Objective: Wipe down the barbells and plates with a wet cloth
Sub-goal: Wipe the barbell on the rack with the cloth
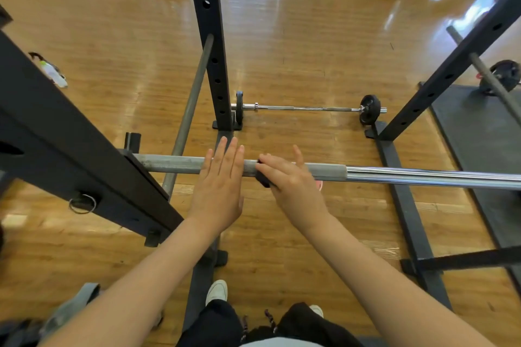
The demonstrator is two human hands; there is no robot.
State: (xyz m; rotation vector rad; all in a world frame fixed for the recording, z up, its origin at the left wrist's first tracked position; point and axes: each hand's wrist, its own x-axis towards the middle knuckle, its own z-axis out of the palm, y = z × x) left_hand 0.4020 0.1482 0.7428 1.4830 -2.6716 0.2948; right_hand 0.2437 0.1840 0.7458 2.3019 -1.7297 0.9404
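The right hand (293, 186) is lying over the bar (324, 172) with its fingers curled onto a small dark cloth (262, 181), pressing that wad against the near side and top of the steel. Only a corner of the cloth is showing below the knuckles, so whether it is wet cannot be told. Just beside it, the left hand (218, 191) is resting flat on the same bar, fingers straight and together, holding nothing; it seems to be steadying the bar.

The bar is running straight across in front of the person, from left to right, sitting in the rack (84, 155) at its left end. Both hands are sitting on the dull, rough grip section; to the right of the right hand this is giving way to smooth shiny steel (423, 177) that is stretching off the frame. So the next stroke, as I judge it, is calling for a slide along that long axis, and the right hand, already gripping the cloth, is the nearer one to the uncleaned shiny length.

Farther out, a second, thinner barbell (304, 108) is lying on the wooden floor (310, 36) parallel to the first, with a small black plate (370, 109) at its right end, well apart from both hands.
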